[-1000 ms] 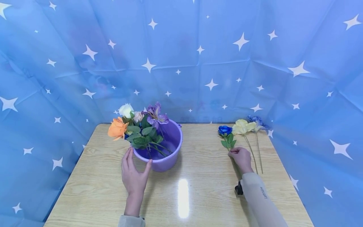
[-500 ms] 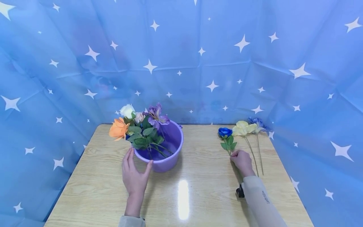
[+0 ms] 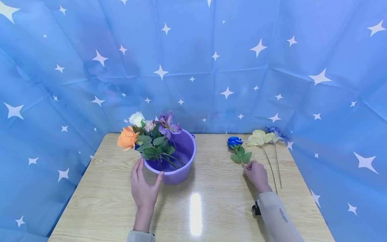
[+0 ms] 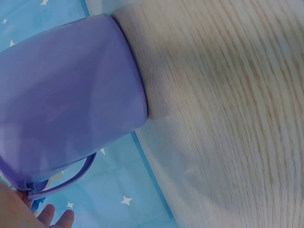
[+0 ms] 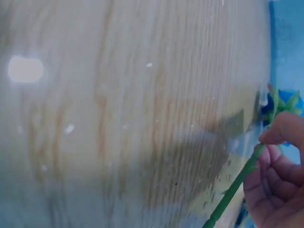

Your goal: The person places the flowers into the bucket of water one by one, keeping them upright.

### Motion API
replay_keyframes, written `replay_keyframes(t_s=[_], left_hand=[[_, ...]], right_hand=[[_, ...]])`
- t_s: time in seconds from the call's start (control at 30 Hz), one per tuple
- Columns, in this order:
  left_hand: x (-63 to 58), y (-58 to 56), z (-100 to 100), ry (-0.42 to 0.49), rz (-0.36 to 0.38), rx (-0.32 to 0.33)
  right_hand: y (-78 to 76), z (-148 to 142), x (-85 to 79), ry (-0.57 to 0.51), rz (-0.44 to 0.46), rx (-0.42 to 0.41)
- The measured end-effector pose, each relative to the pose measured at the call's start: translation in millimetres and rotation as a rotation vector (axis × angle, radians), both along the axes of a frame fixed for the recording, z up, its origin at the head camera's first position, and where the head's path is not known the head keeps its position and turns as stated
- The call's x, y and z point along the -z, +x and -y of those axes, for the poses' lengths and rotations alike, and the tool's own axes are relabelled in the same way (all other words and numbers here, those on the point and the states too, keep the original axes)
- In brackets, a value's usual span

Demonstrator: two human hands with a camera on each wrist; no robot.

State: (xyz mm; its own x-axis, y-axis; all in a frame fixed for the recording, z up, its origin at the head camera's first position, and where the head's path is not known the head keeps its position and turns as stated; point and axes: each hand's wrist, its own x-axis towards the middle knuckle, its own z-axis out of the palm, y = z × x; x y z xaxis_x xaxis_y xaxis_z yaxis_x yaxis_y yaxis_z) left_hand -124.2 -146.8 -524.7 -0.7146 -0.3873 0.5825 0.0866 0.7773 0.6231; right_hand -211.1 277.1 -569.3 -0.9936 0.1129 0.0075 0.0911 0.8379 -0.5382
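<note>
A purple bucket (image 3: 176, 176) stands left of centre in the head view, with several artificial flowers leaning in it. My left hand (image 3: 143, 191) rests against its near left rim, fingers and thumb spread and fairly straight. The left wrist view has the bucket's side and handle (image 4: 71, 183). On the right, my right hand (image 3: 257, 175) pinches the green stem of a blue rose (image 3: 234, 142) between thumb and fingers. That stem (image 5: 232, 190) slants down out of the hand in the right wrist view.
A cream flower (image 3: 259, 138) and a blue-violet flower (image 3: 276, 133) lie with long stems at the table's back right. An orange flower (image 3: 127, 138) overhangs the bucket's left rim. A starry blue curtain (image 3: 193, 43) surrounds the wooden table (image 3: 217, 208).
My right hand has shifted slightly down its stem, and the blue rose's head has tilted to the left. My left hand stays at the bucket's rim.
</note>
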Motion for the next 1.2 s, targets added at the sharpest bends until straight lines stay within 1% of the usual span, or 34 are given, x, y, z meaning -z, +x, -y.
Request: replay_keyframes(t_s=[0.17, 0.37, 0.63, 0.9, 1.2], left_hand=[[0.2, -0.4, 0, 0.004, -0.004, 0.0], [-0.4, 0.5, 1, 0.008, 0.007, -0.001], [0.0, -0.1, 0, 0.012, 0.011, 0.002], [0.0, -0.7, 0, 0.004, 0.0, -0.002], [0.2, -1.1, 0, 0.007, -0.006, 0.0]], right_hand=[[0.3, 4, -5.6, -0.048, -0.005, 0.007], [-0.7, 9, -12.9, -0.073, -0.052, 0.001], [-1.6, 15, -21.0, -0.101, -0.054, -0.01], [-1.0, 20, -25.8, -0.115, -0.085, -0.025], [-1.5, 24, -27.5, -0.108, -0.128, -0.02]])
